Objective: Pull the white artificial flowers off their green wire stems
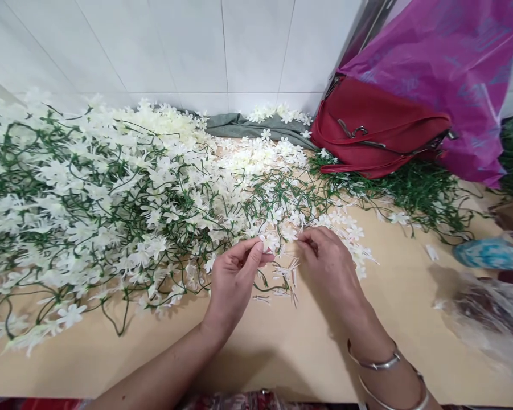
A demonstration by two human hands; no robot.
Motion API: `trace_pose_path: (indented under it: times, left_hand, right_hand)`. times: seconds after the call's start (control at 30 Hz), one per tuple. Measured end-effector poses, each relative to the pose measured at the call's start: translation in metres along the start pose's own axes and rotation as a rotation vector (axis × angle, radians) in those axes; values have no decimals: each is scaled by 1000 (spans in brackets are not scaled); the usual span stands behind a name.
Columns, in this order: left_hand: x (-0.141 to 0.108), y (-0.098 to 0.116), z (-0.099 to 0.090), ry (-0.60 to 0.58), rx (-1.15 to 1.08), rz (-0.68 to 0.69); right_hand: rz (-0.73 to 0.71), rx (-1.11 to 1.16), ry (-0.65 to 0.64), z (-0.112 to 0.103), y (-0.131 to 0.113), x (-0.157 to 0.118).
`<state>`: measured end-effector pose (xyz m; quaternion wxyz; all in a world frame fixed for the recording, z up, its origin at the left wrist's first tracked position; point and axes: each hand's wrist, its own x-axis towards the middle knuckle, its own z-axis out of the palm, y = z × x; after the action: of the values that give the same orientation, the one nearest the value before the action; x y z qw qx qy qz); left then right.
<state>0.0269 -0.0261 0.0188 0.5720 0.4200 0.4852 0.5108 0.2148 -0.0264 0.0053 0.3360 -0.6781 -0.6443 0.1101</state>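
My left hand (pixel 239 267) pinches a small white flower (pixel 267 243) between thumb and fingers, above the table's middle. Just to the right, my right hand (pixel 324 250) has its fingertips pressed together near loose white petals; whatever lies between them is too small to make out. Below and between the hands, thin white stamen pieces (pixel 292 279) are scattered on the tan table (pixel 256 353). A large heap of white flowers on green stems (pixel 123 199) spreads to the left of my left hand. Beyond the hands lie loose white blossoms (pixel 260 154).
A red bag (pixel 380 125) leans against a purple plastic bag (pixel 465 74) at the back right, with green stems (pixel 422 188) in front. At the right edge are a blue-white item (pixel 491 252) and a clear plastic bag (pixel 491 319). A tiled wall (pixel 188 51) stands behind.
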Motion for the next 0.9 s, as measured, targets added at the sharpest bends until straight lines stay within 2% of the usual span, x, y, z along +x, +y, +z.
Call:
trace_pose_path:
  times: [0.13,0.37,0.57,0.63,0.77,0.9]
  left_hand:
    - [2,2,1,-4,27,0]
    - [6,0,7,-14,53,36]
    - [6,-3,10,-10,40,46]
    - [8,-3,11,-3,35,39]
    - [10,-4,12,-8,42,32]
    - [11,-3,14,-19,52,26]
  right_hand:
    - [13,64,55,-2,-1,-4]
    - [143,443,169,-3,-6,-5]
    - [317,802,89,-5,-6,-1]
    - [310,813,86,-6,-6,-1]
    - [201,634,121,-9,-6,-3]
    - [154,621,66,-10,-6,-4]
